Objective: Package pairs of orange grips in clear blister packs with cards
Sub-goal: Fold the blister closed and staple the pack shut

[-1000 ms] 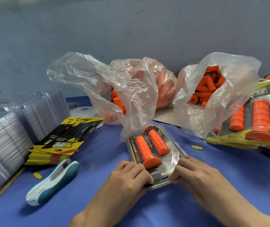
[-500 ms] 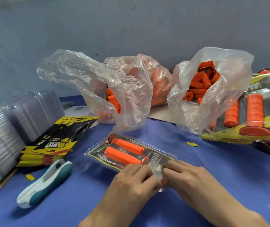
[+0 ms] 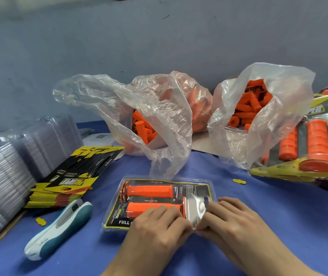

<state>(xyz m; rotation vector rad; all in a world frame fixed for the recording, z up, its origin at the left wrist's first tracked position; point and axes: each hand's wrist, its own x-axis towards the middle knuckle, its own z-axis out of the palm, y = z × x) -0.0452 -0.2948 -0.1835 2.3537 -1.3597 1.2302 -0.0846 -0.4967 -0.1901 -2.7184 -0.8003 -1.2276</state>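
As left hand [image 3: 155, 230], right hand [image 3: 231, 222] pinch blister pack [image 3: 197, 189], orange grips [image 3: 149, 191] lie parallel.

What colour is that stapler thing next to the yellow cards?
The stapler-like tool is white on top and teal underneath, seen clearly in the head view.

White-and-teal plastic stapler [image 3: 59, 228] lying on the blue table cover [image 3: 278, 200], off to the left. One little yellow cut-out scrap [image 3: 40, 222] sits just beside it, another [image 3: 239, 181] further right. Two crinkly clear plastic bags [image 3: 91, 92] [image 3: 290, 86] slump by the dull blue-grey wall [image 3: 159, 46], and a white printed sheet [image 3: 99, 137] peeks out left of them.
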